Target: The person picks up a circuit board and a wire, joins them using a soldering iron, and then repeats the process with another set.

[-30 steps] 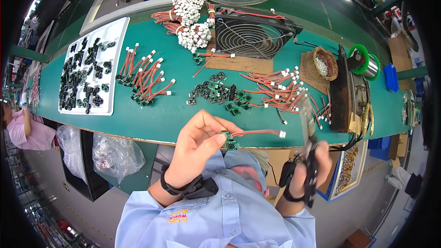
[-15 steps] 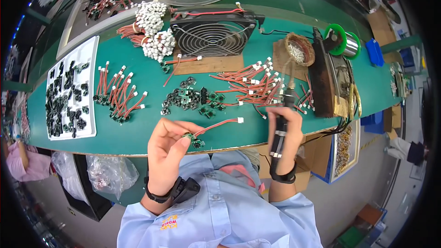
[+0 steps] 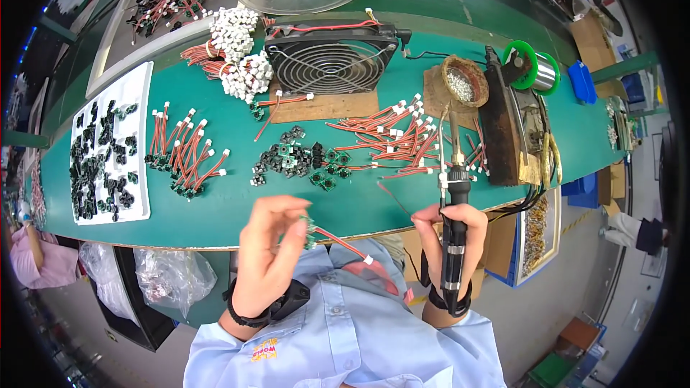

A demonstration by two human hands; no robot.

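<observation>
My left hand pinches a small green circuit board with a red wire lead that ends in a white connector, held just below the bench's front edge. My right hand grips a black soldering iron upright, its tip pointing up over the green bench. In front of my hands lie a cluster of small green boards and a pile of red wires with white connectors.
A black fan stands at the back middle, with a solder spool, a tip-cleaner bowl and a black holder to the right. A white tray of black parts and finished leads lie left. Another person sits at far left.
The view has shifted. My left hand has carried the board and wire lower and toward me. My right hand has raised the soldering iron more upright, closer to the bench edge.
</observation>
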